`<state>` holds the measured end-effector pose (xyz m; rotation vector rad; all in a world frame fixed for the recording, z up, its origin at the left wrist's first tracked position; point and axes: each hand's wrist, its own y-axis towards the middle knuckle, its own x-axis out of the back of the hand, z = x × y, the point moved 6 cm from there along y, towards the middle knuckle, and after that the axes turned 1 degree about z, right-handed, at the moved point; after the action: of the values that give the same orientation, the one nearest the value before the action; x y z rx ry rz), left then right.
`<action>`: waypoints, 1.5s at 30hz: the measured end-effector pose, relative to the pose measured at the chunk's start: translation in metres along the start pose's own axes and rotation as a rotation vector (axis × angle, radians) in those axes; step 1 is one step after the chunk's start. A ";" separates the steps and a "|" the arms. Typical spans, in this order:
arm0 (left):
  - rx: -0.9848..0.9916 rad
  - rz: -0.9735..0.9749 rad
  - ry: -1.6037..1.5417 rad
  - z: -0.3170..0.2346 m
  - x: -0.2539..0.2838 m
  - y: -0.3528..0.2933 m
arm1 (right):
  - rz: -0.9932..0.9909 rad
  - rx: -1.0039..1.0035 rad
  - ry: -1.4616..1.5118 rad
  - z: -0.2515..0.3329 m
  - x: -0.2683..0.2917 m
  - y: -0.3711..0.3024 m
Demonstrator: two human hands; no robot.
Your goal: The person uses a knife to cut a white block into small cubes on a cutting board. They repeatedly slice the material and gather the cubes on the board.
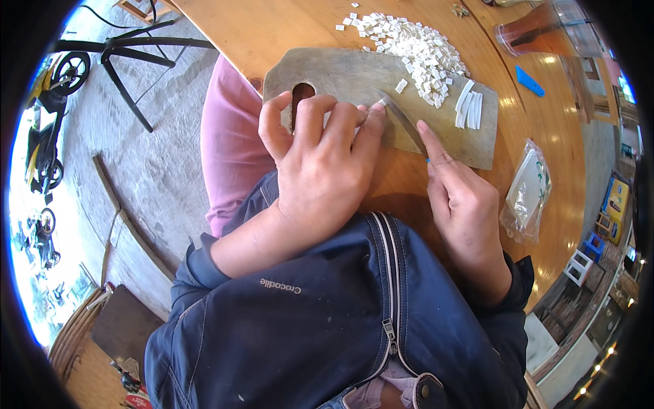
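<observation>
While the left hand (320, 163) is pressed down on the wooden cutting board (354, 82), its fingers are curled close together and a white strip (379, 104) is pinned under the fingertips. A knife (403, 121) is gripped by the right hand (463, 201), closed around the handle, with the index finger laid along the blade's back; the blade tip is set right beside the left fingertips. Small white cubes (415, 51) are heaped across the board's far end and onto the table (545, 129), and several uncut white strips (469, 105) are lined up just beside them. Further right, a clear plastic bag (526, 191) and a blue piece (528, 80) are seen on the orange wooden table. Concrete floor (163, 170) and a parked motorbike (48, 116) are seen on the left.
</observation>
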<state>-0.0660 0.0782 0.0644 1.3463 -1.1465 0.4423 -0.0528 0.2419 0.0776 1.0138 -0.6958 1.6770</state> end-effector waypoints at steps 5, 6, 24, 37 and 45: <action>0.005 0.001 -0.033 -0.002 0.000 -0.001 | -0.001 0.021 -0.030 -0.003 0.004 0.001; 0.006 -0.003 -0.029 -0.002 0.000 -0.001 | 0.006 0.027 -0.020 -0.002 0.004 0.001; 0.021 0.022 0.018 -0.005 0.001 -0.006 | 0.008 0.020 -0.038 0.006 -0.004 -0.001; 0.030 0.045 0.015 -0.005 0.001 -0.009 | 0.025 0.019 0.045 0.006 0.000 -0.002; 0.047 0.048 0.011 -0.005 0.002 -0.009 | 0.019 0.016 -0.121 0.016 -0.005 -0.005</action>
<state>-0.0558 0.0801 0.0619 1.3576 -1.1676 0.5128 -0.0430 0.2283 0.0807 1.1303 -0.7740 1.6498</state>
